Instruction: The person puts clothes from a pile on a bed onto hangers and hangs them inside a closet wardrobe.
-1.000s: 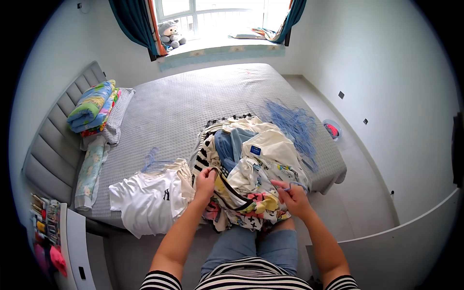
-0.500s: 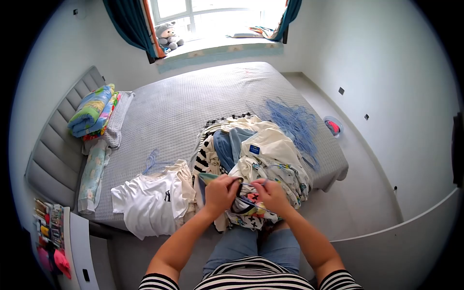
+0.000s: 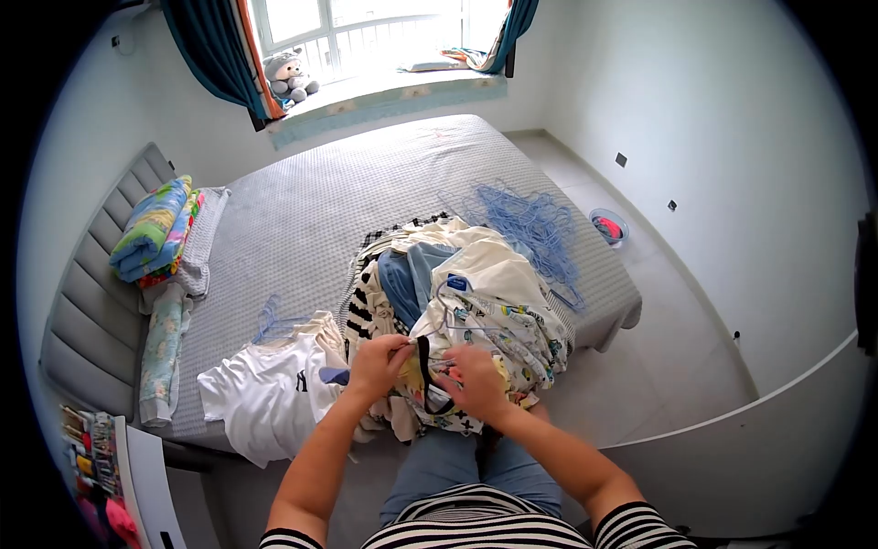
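Observation:
My left hand [image 3: 377, 364] pinches the dark-edged neckline of a colourful printed garment [image 3: 416, 377] near the bed's front edge. Just to the right, my right hand [image 3: 476, 380] is closed at the same garment; what its fingers grip is partly hidden. A blue wire hanger [image 3: 471, 325] stands out above my hands, over the heap. Beneath and behind lies a big pile of clothes, with a cream garment [image 3: 489, 265], a denim piece [image 3: 399, 285] and a white printed garment [image 3: 526, 334]. To the left lies a white T-shirt [image 3: 265, 393] with a dark logo.
Many blue hangers [image 3: 530, 224] lie tangled on the grey bed [image 3: 302, 201] at the right. A few more hangers [image 3: 270, 320] touch the T-shirt stack. Folded quilts [image 3: 155, 229] rest by the headboard. A basin [image 3: 608, 226] is on the floor; a white panel [image 3: 732, 457] stands at lower right.
The blue hanger now shows above my hands, at the garment's neckline. My left hand has moved left, away from my right. The view has shifted slightly.

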Motion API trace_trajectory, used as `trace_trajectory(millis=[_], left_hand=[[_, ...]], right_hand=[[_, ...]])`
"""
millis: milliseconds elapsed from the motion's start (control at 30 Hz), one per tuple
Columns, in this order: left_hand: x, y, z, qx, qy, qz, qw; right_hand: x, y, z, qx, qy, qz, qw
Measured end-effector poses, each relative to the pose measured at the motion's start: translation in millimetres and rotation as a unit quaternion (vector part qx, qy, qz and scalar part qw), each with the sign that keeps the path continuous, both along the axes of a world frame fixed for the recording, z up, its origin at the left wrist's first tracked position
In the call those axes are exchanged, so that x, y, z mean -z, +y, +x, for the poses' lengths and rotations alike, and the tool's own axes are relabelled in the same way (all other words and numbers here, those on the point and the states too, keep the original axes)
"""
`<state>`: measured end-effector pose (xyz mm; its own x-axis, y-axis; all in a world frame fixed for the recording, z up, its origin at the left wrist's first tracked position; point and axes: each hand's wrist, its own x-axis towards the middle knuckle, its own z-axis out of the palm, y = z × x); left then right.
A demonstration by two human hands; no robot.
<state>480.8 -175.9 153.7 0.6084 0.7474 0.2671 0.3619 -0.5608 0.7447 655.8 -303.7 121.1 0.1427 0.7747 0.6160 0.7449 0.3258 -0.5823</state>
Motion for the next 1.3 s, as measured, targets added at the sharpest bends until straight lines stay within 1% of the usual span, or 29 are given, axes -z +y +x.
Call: trace_trajectory(millis=[67, 100, 133, 200, 267, 300, 400, 433, 467, 533, 633, 733, 767, 833, 900, 967, 1000, 1033, 1067, 1133, 1167, 1267, 1300], left_hand=[[4.1, 8.2, -10.9, -0.005, -0.005, -0.047, 0.999], [4.2, 13.9, -19.0, -0.004, -0.021, -0.046, 0.999], [-5.0, 16.0, -28.3, -0.019, -0.038, -0.103, 0.994], [-2.1, 35.5, -61.0, -0.007, -0.022, -0.099, 0.995], [5.8, 50.8, -92.4, 0.004, -0.01, -0.096, 0.995], [10.6, 49.8, -100.3, -0.007, -0.007, -0.159, 0.987], [28.0, 43.3, -105.9, -0.025, -0.046, -0.19, 0.98], [30.1, 45.1, -108.6, -0.017, -0.046, -0.157, 0.986], [32.8, 46.6, -110.5, -0.03, -0.05, -0.138, 0.989], [20.8, 38.3, -108.4, -0.057, -0.057, -0.102, 0.991], [18.0, 33.0, -108.3, -0.063, -0.03, 0.013, 0.997], [9.1, 24.6, -108.4, -0.04, 0.008, 0.055, 0.998], [7.3, 22.9, -107.2, -0.03, 0.025, 0.046, 0.998], [16.0, 23.8, -103.9, -0.023, -0.001, 0.022, 1.0], [26.1, 24.3, -104.3, -0.019, -0.026, -0.002, 0.999], [29.7, 24.3, -109.4, -0.032, -0.085, -0.079, 0.993], [31.8, 24.5, -114.9, -0.04, -0.116, -0.118, 0.986], [35.3, 24.5, -123.1, -0.059, -0.132, -0.162, 0.976], [39.3, 25.8, -130.8, -0.06, -0.129, -0.146, 0.979], [47.3, 28.7, -151.5, -0.066, -0.118, -0.113, 0.984], [49.8, 30.3, -166.1, -0.069, -0.064, -0.114, 0.989], [73.2, 32.5, -228.2, -0.052, -0.051, -0.31, 0.948], [93.6, 34.9, -255.2, -0.06, -0.062, -0.328, 0.941]], right_hand=[[11.8, -7.8, 1.2, -0.101, -0.097, -0.108, 0.984], [16.3, -11.3, 3.9, -0.15, -0.143, -0.161, 0.965], [19.8, -14.9, 11.6, -0.137, -0.177, -0.179, 0.958], [21.5, -22.7, 38.3, -0.106, -0.248, -0.212, 0.939], [6.7, -26.2, 62.5, -0.04, -0.274, -0.144, 0.95], [0.4, -25.1, 70.4, -0.008, -0.286, -0.109, 0.952], [-0.1, -12.8, 81.9, -0.013, -0.278, -0.09, 0.956], [-1.7, -11.3, 85.3, -0.026, -0.237, -0.076, 0.968], [-2.6, -11.6, 87.8, -0.028, -0.2, -0.09, 0.975], [-6.1, -14.3, 90.4, -0.034, -0.125, -0.12, 0.984], [-16.4, -11.5, 95.9, -0.046, -0.201, -0.043, 0.978], [-35.5, -9.2, 95.7, -0.028, -0.197, -0.082, 0.977], [-42.5, -6.7, 92.5, -0.037, -0.171, -0.087, 0.981], [-60.7, 4.1, 72.6, -0.06, -0.119, -0.099, 0.986], [-77.7, 17.1, 29.6, -0.122, 0.078, -0.061, 0.988], [-87.3, 31.3, 13.6, -0.092, 0.069, -0.007, 0.993], [-92.3, 40.7, 11.4, -0.033, -0.039, 0.029, 0.998], [-91.1, 47.7, 10.0, -0.015, -0.126, 0.009, 0.992], [-89.9, 54.5, 8.5, 0.0, -0.212, -0.004, 0.977], [-76.6, 69.0, 11.8, -0.052, -0.336, -0.142, 0.929], [-73.4, 78.7, 5.0, -0.062, -0.323, -0.089, 0.94], [-82.1, 113.8, -12.3, -0.048, -0.291, -0.072, 0.953], [-82.0, 127.3, -20.2, -0.032, -0.275, -0.076, 0.958]])
